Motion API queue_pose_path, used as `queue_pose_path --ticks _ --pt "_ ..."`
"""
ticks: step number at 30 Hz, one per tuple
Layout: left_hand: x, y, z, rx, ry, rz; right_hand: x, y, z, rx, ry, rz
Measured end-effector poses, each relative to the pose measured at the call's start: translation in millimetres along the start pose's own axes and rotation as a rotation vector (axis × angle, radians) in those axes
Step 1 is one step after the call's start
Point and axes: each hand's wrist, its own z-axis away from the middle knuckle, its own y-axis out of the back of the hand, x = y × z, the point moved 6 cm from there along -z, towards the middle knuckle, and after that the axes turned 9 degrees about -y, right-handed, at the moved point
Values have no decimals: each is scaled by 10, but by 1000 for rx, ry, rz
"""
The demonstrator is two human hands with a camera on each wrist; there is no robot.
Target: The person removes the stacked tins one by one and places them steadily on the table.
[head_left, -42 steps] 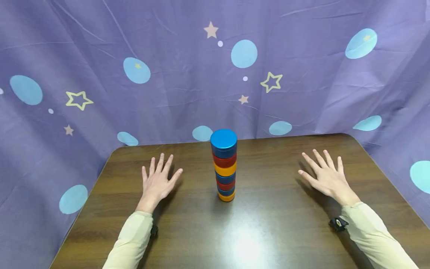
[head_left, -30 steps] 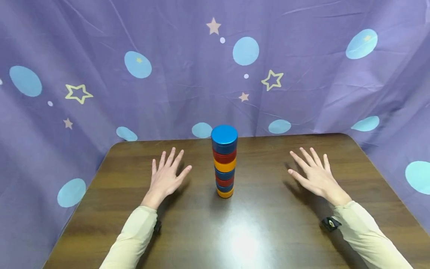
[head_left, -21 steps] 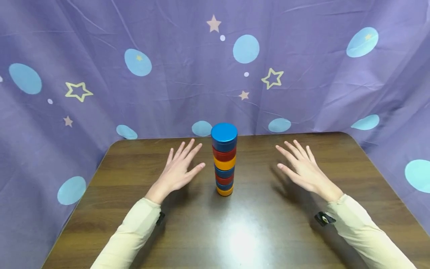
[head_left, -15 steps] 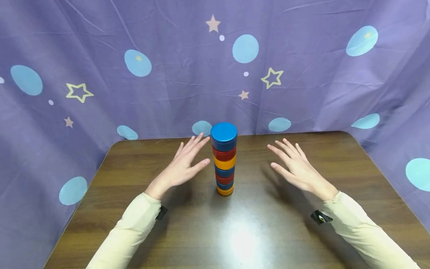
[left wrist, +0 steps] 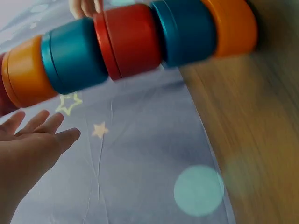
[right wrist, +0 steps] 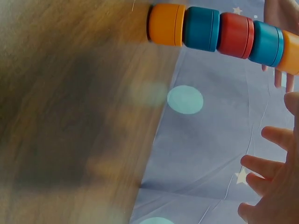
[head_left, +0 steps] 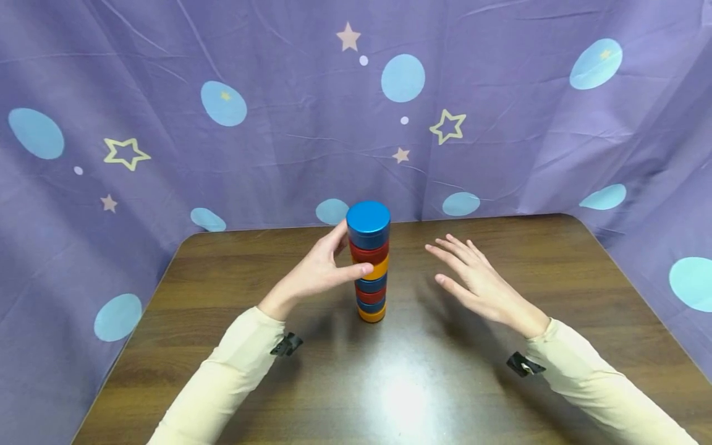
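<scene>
A tall upright stack of round lidded tins (head_left: 371,285), in blue, red and orange, stands on the wooden table. My left hand (head_left: 313,270) is right at its upper part: the thumb overlaps the orange tin from the front and the fingers pass behind, partly hidden. In the left wrist view the fingers of that left hand (left wrist: 35,147) look loosely bent beside the tins. My right hand (head_left: 483,285) hovers to the right of the stack, fingers spread and apart from it. The right wrist view shows this right hand (right wrist: 278,179) holding nothing.
The brown table (head_left: 183,346) has a rounded far right corner and a glare spot in front of the stack. A purple curtain (head_left: 278,123) with stars and blue ovals hangs behind its far edge. Black wrist devices (head_left: 287,344) sit at both cuffs.
Both hands have moved inward from far apart. The left hand has come right up to the stack, its thumb now in front; the right has stopped short of it. The stack stays put.
</scene>
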Motion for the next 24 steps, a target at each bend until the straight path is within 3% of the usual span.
queue_pose_path --ticks 3,9,14,24 --pt "23 -39 -47 40 -14 107 -19 -15 9 8 8 -8" --pt "28 -96 -91 101 -33 173 -83 -29 30 19 22 -5" --pt "7 -153 -97 90 -36 238 -197 -8 40 26 45 1" --pt "-62 -180 -113 78 -28 240 -436 94 -33 58 100 -49"
